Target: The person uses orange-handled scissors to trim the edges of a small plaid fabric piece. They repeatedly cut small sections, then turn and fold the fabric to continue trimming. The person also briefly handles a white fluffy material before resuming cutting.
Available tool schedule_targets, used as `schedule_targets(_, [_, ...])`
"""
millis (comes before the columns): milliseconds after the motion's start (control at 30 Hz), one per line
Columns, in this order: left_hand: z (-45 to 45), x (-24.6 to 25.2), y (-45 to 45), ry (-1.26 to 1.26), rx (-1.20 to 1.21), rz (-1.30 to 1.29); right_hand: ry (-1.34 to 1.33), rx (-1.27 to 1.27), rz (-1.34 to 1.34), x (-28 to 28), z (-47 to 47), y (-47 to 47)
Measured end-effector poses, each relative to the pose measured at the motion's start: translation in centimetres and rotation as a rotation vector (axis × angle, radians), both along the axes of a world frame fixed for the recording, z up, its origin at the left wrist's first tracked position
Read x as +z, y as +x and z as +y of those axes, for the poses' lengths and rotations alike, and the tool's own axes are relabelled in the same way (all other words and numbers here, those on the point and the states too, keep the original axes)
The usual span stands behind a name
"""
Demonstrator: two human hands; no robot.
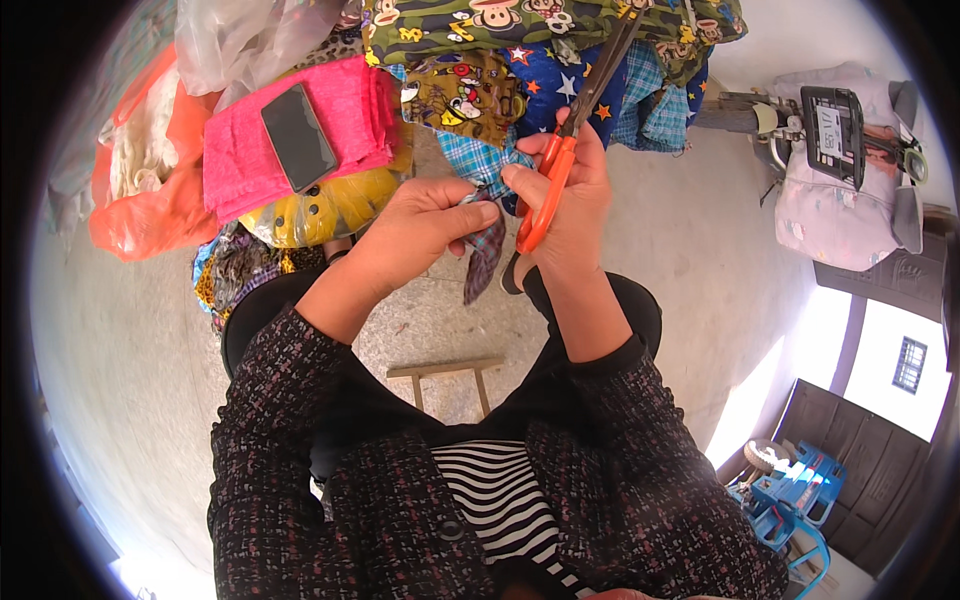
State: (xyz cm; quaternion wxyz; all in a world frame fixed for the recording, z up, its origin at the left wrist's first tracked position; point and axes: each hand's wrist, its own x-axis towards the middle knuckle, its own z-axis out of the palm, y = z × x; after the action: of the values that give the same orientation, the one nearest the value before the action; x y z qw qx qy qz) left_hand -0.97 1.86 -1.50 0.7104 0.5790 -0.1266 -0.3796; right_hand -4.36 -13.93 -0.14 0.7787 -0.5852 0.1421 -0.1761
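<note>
In front of me, my left hand (420, 232) pinches a strip of dark plaid cloth (484, 259), whose end dangles below the fingers. My right hand (574, 195) holds scissors (559, 184) with orange handles, their long dark blades pointing up and away. Its thumb and fingertips also meet a piece of blue plaid cloth (476, 161) close to the left fingers. Just beyond the hands hang a brown cartoon-print cloth (461, 97), a navy star-print cloth (551, 82) and a camouflage cloth with monkey figures (480, 30). Whether the blades touch the cloth behind them I cannot tell.
Left of the hands, a smartphone (298, 139) lies on folded pink cloth (240, 150) above a yellow plastic-wrapped bundle (322, 206). Beside it sits an orange plastic bag (150, 225). A parked scooter (832, 142) stands right; a wooden stool frame (442, 369) shows between my knees.
</note>
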Motion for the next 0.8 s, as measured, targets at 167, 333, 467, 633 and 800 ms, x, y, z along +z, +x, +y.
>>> schedule_targets(167, [1.3, 0.7, -0.4, -0.035, -0.006, 0.044, -0.012, 0.029, -0.003, -0.4, -0.3, 0.7])
schedule_targets(333, [1.7, 0.2, -0.1, 0.008, 0.011, 0.067, -0.015, 0.046, -0.02, -0.5, -0.3, 0.7])
schedule_targets(467, [1.6, -0.7, 0.4, 0.129, 0.036, -0.129, -0.093, 0.079, 0.032, 0.6, -1.2, -2.0])
schedule_targets(633, [2.1, -0.8, 0.3, 0.04, 0.022, -0.125, -0.182, 0.404, 0.07, 2.4, -2.2, -8.7])
schedule_targets(800, [2.7, -0.1, 0.4, 0.004, -0.022, -0.033, -0.093, 0.649, 0.44, 3.8, -2.9, -14.0])
